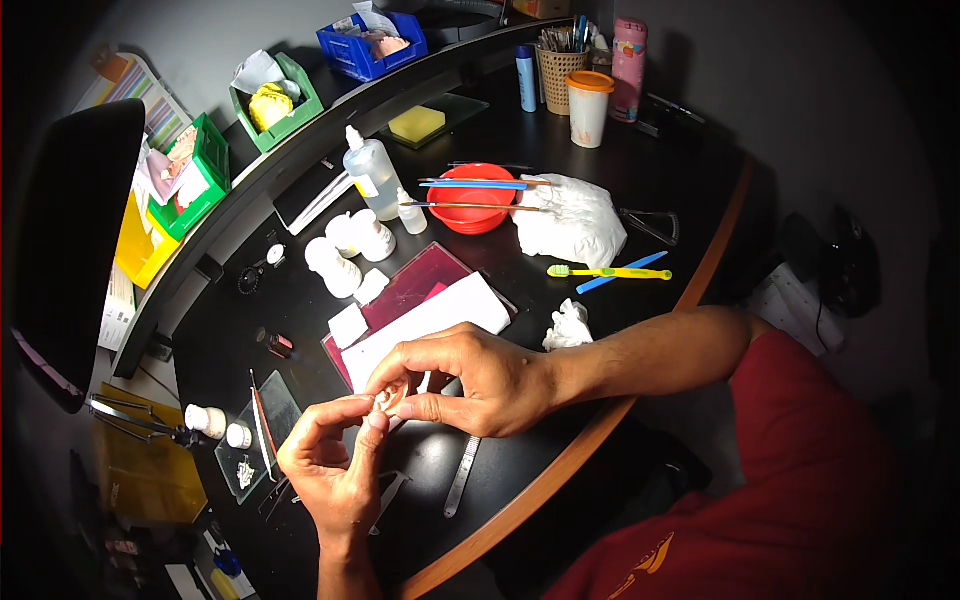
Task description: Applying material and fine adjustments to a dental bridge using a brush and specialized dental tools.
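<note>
Above the near part of the black desk, my two hands meet at the fingertips. My right hand is closed around a small pink dental model, partly hidden by its fingers. My left hand pinches a small white tooth-like piece between thumb and index finger, against the model's left side; its exact shape is too small to tell. Beneath the right hand lie a white pad and a dark red folder. Metal tweezers rest on the desk just below my hands.
Left of my hands, a glass slab carries thin instruments, near small white jars. Farther back stand a clear bottle, red bowls with brushes across, crumpled white cloth, a toothbrush and a lidded cup.
</note>
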Motion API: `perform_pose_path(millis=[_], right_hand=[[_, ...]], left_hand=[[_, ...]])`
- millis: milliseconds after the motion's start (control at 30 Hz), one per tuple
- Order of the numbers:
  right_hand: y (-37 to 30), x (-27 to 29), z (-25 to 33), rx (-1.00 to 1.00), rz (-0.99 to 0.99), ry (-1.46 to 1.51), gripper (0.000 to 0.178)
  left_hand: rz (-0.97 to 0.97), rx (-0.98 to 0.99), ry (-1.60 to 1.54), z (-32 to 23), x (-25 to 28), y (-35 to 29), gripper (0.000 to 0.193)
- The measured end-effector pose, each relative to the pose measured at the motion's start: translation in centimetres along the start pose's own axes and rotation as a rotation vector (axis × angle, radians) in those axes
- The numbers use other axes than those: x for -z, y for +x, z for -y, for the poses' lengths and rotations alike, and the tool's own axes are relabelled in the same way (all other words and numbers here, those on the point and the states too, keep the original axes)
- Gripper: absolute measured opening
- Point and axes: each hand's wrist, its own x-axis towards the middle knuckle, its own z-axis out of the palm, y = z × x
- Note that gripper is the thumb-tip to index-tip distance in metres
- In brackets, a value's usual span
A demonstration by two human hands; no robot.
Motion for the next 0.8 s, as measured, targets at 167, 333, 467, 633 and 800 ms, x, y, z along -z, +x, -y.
perform_pose_path(millis=[167, 333, 467, 633, 800], right_hand=[[-0.13, -0.12, -0.16, 0.042, -0.004, -0.045, 0.019], [-0.05, -0.17, 0.01, 0.085, 0.013, -0.111, 0.022], [-0.12, -0.09, -0.09, 0.095, 0.014, -0.118, 0.022], [-0.14, -0.35, -0.20, 0.115, -0.016, -0.074, 0.022], [-0.14, -0.36, -0.17, 0.138, -0.021, -0.086, 0.022]], left_hand=[[0.028, -0.040, -0.017, 0.07, -0.03, 0.05, 0.015], [0.020, -0.055, -0.038, 0.00, -0.13, -0.01, 0.014], [0.023, -0.005, -0.023, -0.30, -0.34, 0.15, 0.016], [-0.007, -0.004, -0.006, -0.29, -0.15, 0.03, 0.021], [0.022, -0.006, 0.006, -0.06, -0.06, 0.07, 0.019]])
